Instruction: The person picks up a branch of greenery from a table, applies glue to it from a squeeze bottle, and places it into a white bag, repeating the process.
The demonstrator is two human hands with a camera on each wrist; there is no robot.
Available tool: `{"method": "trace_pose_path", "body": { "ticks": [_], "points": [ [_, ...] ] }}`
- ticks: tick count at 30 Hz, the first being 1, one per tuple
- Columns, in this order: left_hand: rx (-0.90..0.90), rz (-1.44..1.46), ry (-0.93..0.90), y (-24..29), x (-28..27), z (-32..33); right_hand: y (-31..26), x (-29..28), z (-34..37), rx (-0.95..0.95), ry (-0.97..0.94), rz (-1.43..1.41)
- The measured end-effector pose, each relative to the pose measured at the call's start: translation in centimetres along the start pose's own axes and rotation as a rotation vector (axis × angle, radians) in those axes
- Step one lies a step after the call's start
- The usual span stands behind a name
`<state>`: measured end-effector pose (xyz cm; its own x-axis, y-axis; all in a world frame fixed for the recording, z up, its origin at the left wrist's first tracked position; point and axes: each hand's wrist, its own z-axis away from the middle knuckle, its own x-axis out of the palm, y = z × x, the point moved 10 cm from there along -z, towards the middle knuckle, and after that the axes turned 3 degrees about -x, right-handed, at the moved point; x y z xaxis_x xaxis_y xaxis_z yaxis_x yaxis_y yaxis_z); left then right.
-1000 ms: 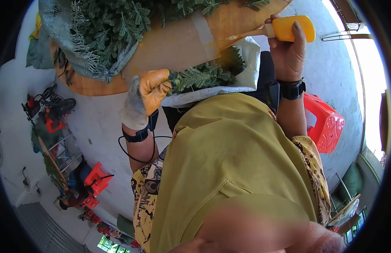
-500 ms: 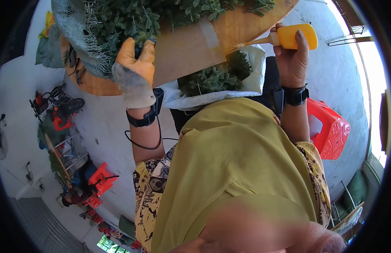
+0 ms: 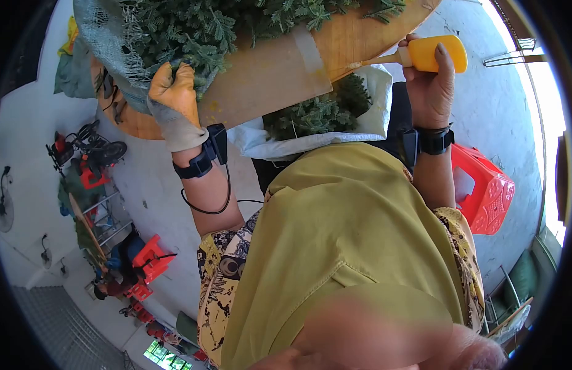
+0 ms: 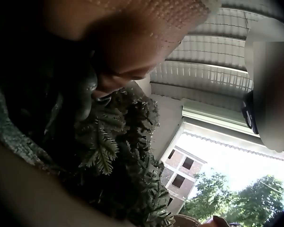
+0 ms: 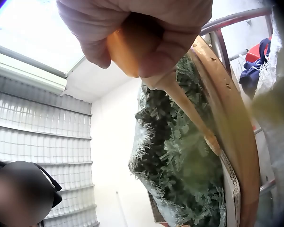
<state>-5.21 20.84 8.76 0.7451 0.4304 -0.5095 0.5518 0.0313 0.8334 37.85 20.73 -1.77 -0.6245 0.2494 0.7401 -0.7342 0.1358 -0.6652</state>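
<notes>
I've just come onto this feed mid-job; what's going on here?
A person is working at a round-edged wooden table. Their bare right hand holds a yellow plastic squeeze bottle, its long nozzle pointing towards a flat brown cardboard sheet. Their left hand, in an orange-and-grey glove, is at the edge of a pile of green needled branches; its grip is hidden. More greenery sits in a white sack by their lap.
</notes>
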Motion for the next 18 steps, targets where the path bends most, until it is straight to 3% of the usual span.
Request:
{"method": "trace_pose_path", "body": {
  "ticks": [3,5,7,11,13,15,17,18],
  "points": [
    [-0.049,0.197,-0.003,0.7,-1.3,0.9,0.1,0.0,-0.1,0.0,-0.009,-0.004],
    [0.009,0.254,-0.033,0.9,-1.9,1.3,0.1,-0.3,-0.1,0.003,0.008,-0.013],
    [-0.022,0.472,-0.133,1.3,-0.8,1.9,-0.2,0.0,-0.2,-0.006,-0.028,-0.028],
    [-0.049,0.483,-0.181,-0.1,0.9,2.5,-0.6,-0.2,-0.1,-0.044,0.013,-0.038],
    [-0.121,0.162,-0.179,0.1,1.3,3.0,-0.5,-0.2,-0.1,-0.036,0.013,-0.054],
    [-0.094,0.157,-0.172,-0.1,1.0,3.4,-0.4,-0.3,-0.3,-0.027,-0.007,-0.048],
    [0.088,0.175,-0.104,1.2,-0.2,4.2,-0.3,-0.2,-0.5,-0.017,-0.029,-0.041],
    [0.086,0.173,-0.103,1.5,-0.3,4.8,-0.3,-0.2,-0.5,-0.019,-0.036,-0.05]
  ]
}}
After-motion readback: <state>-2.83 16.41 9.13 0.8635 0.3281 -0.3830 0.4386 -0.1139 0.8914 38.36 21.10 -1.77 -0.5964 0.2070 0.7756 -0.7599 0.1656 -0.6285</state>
